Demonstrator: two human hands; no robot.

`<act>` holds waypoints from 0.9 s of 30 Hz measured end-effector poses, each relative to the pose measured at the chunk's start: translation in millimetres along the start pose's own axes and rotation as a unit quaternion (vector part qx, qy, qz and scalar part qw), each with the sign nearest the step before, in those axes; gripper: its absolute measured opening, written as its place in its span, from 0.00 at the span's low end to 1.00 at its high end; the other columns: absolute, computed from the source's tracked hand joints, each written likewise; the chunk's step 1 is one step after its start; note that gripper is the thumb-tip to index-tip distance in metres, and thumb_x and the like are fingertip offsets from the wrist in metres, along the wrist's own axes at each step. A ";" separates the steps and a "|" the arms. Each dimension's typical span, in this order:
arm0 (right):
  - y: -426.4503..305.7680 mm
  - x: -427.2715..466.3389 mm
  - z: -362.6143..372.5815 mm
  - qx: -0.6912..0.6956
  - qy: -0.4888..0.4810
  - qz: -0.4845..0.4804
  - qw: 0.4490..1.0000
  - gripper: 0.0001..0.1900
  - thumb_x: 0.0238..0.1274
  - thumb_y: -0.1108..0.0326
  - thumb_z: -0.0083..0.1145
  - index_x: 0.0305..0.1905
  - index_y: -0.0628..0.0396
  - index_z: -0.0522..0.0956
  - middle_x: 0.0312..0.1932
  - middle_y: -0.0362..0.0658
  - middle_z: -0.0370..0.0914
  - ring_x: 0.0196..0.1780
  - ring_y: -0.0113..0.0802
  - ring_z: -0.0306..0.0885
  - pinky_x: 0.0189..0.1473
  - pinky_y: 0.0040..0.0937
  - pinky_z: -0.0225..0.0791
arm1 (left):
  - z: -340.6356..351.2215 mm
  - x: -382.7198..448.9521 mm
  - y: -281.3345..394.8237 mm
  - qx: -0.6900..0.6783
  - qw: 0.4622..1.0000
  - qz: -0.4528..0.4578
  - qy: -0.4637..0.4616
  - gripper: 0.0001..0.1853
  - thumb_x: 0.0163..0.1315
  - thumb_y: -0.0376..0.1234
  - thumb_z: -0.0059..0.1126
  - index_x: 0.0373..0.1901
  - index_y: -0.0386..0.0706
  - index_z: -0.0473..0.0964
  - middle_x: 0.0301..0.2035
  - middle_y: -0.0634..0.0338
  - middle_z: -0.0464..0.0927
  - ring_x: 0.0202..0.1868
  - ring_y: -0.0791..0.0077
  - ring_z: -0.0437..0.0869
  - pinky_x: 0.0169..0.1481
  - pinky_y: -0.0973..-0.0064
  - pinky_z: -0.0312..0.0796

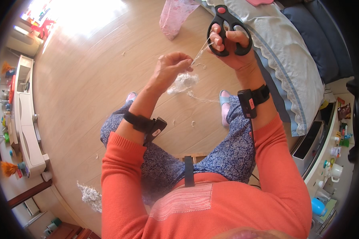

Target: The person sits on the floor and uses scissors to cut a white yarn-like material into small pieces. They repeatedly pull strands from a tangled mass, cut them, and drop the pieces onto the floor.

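My right hand [234,47] is raised at the upper right with black-handled scissors [223,22] on its fingers. The scissors' blades cannot be made out; a red disc marks their pivot. White yarn [202,50] runs slanting from the fingers of that hand down to my left hand [176,64], whose thumb and forefinger pinch it. Below my left hand lies a loose tangle of white yarn [184,83], from which a thin strand trails towards my right foot.
Short yarn scraps [193,123] dot the wooden floor [86,89]. A white fluffy heap [90,197] lies at lower left. A bed with a lace-edged cover [287,59] stands at right, a pink patterned cloth [176,18] beside it. White drawers [30,128] line the left.
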State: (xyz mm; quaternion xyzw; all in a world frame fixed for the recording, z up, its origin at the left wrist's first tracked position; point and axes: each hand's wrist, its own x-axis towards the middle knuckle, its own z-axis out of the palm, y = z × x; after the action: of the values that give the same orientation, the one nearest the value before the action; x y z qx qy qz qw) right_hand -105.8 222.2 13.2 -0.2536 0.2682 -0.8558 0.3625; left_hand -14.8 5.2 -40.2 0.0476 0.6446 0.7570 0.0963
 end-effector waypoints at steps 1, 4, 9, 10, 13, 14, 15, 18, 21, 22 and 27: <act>-2.8 -0.6 -0.6 0.015 0.006 -0.005 1.000 0.23 0.58 0.72 0.57 0.58 0.40 0.69 0.42 0.41 0.77 0.39 0.34 0.74 0.40 0.32 0.68 | -0.2 -1.9 2.8 -0.023 1.000 -0.012 0.001 0.12 0.68 0.37 0.58 0.42 0.36 0.78 0.31 0.62 0.81 0.35 0.75 0.83 0.46 0.76 0.74; -11.9 -2.6 -2.0 0.035 0.019 -0.015 0.999 0.23 0.59 0.73 0.57 0.58 0.40 0.69 0.43 0.41 0.76 0.41 0.34 0.74 0.41 0.31 0.69 | -2.6 -5.9 14.0 -0.150 0.988 -0.030 -0.036 0.11 0.68 0.37 0.58 0.41 0.36 0.79 0.28 0.63 0.79 0.30 0.75 0.81 0.39 0.77 0.74; -14.9 -5.5 -4.3 0.018 0.025 -0.012 0.999 0.22 0.60 0.73 0.57 0.58 0.41 0.69 0.43 0.41 0.75 0.41 0.34 0.75 0.41 0.29 0.70 | 2.5 -7.3 23.8 -0.137 0.988 -0.037 -0.056 0.10 0.67 0.36 0.58 0.40 0.38 0.78 0.24 0.66 0.74 0.24 0.81 0.75 0.27 0.83 0.67; -14.2 -5.7 -4.6 0.010 0.029 -0.008 0.999 0.22 0.60 0.73 0.57 0.58 0.41 0.70 0.42 0.42 0.76 0.41 0.34 0.75 0.41 0.29 0.70 | 3.3 -7.8 24.1 -0.134 0.989 -0.042 -0.053 0.10 0.67 0.36 0.59 0.40 0.38 0.78 0.24 0.67 0.74 0.23 0.82 0.73 0.25 0.84 0.65; -13.2 -6.0 -5.1 0.009 0.022 -0.006 1.000 0.22 0.60 0.73 0.57 0.58 0.41 0.69 0.43 0.41 0.75 0.42 0.33 0.75 0.41 0.29 0.70 | 2.7 -9.1 24.0 -0.096 0.995 -0.011 -0.020 0.09 0.67 0.36 0.59 0.38 0.39 0.78 0.23 0.67 0.73 0.22 0.84 0.71 0.23 0.86 0.61; -13.6 -6.1 -4.9 0.003 0.023 -0.007 1.000 0.22 0.60 0.73 0.57 0.58 0.43 0.69 0.42 0.42 0.76 0.41 0.33 0.75 0.41 0.29 0.70 | 0.7 -9.1 24.6 -0.097 0.995 -0.017 -0.011 0.09 0.67 0.36 0.59 0.37 0.40 0.78 0.23 0.67 0.72 0.21 0.84 0.71 0.23 0.86 0.61; -14.4 -6.4 -4.5 -0.002 0.025 -0.008 1.000 0.21 0.60 0.73 0.57 0.58 0.45 0.69 0.41 0.42 0.76 0.41 0.33 0.75 0.41 0.28 0.70 | -2.2 -9.0 25.5 -0.098 0.995 -0.023 -0.002 0.09 0.67 0.36 0.59 0.37 0.40 0.77 0.23 0.67 0.72 0.21 0.84 0.71 0.22 0.86 0.61; -17.0 -6.9 -1.5 -0.064 0.036 0.003 0.997 0.19 0.59 0.72 0.57 0.55 0.51 0.71 0.38 0.44 0.78 0.37 0.33 0.76 0.40 0.27 0.70 | -6.5 -8.8 26.8 -0.138 0.990 -0.009 0.008 0.08 0.68 0.37 0.58 0.37 0.41 0.75 0.24 0.67 0.72 0.22 0.85 0.71 0.22 0.87 0.60; -19.0 -7.7 4.1 -0.191 0.094 0.009 0.977 0.14 0.58 0.68 0.58 0.49 0.56 0.74 0.36 0.45 0.80 0.34 0.30 0.75 0.39 0.25 0.70 | -7.2 -9.4 27.3 -0.170 0.984 0.000 0.055 0.08 0.69 0.37 0.56 0.37 0.42 0.74 0.26 0.67 0.73 0.23 0.84 0.73 0.23 0.87 0.61; -19.2 -8.0 6.2 -0.241 0.122 0.011 0.963 0.13 0.57 0.67 0.59 0.46 0.58 0.76 0.35 0.44 0.80 0.33 0.29 0.75 0.39 0.25 0.69 | -8.0 -10.2 27.7 -0.177 0.982 0.005 0.068 0.08 0.70 0.37 0.55 0.37 0.42 0.73 0.27 0.66 0.73 0.24 0.84 0.73 0.23 0.87 0.62; -13.4 -7.2 11.9 -0.295 0.214 -0.007 0.931 0.12 0.56 0.68 0.61 0.45 0.57 0.77 0.38 0.48 0.82 0.32 0.27 0.78 0.39 0.22 0.72 | -13.4 -11.8 27.3 -0.195 0.979 -0.017 0.050 0.09 0.70 0.37 0.54 0.38 0.41 0.74 0.28 0.65 0.74 0.27 0.82 0.76 0.27 0.83 0.71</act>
State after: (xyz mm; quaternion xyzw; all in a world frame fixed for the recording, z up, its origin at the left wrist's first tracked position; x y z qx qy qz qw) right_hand -100.4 232.3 28.9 -0.1617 0.5780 -0.7745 0.1998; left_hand -8.2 -14.3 -14.9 -0.0213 0.4893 0.8677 0.0845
